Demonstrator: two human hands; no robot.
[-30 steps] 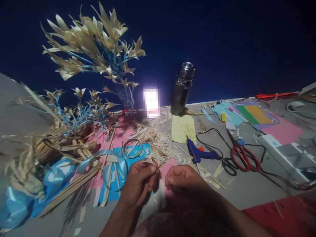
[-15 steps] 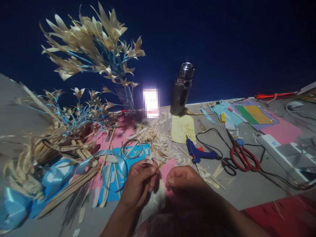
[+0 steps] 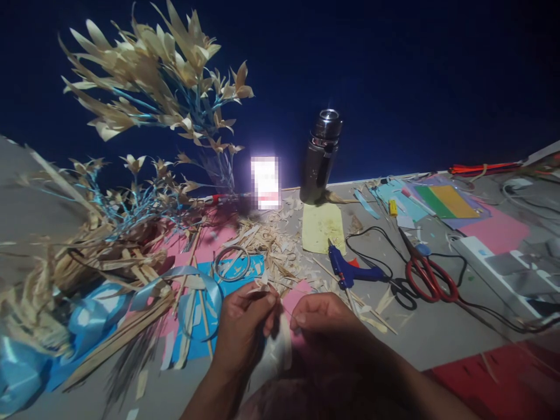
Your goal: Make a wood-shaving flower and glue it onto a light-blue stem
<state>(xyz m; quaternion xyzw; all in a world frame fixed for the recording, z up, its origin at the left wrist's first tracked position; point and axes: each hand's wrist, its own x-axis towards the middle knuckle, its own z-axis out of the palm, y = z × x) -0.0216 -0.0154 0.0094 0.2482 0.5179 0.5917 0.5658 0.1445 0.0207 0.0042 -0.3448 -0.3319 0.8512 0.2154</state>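
Note:
Near the front of the table my left hand [image 3: 249,312] is closed in a pinch. Between its thumb and fingers a small pale piece of dried husk [image 3: 261,286] pokes up, its lower part hidden by the fingers. Just to the right, my right hand [image 3: 321,315] has thumb and forefinger pressed together on a thin strand [image 3: 286,310], which runs across to the left hand. Whether it is thread or wire I cannot tell. Under the hands lie a pink paper [image 3: 298,291] and a blue sheet [image 3: 245,274].
Husk flowers on blue stems [image 3: 192,111] rise at left, above blue ribbon [image 3: 100,306] and dried husks. A wire ring [image 3: 232,262] lies ahead. To the right are a blue glue gun [image 3: 356,272], red-handled scissors [image 3: 431,280], cords and a power strip [image 3: 494,274]. A dark flask [image 3: 321,157] stands behind.
The view has shifted slightly, so the tabletop things sit a little further left. Both hands keep nearly the same pose and the same hold.

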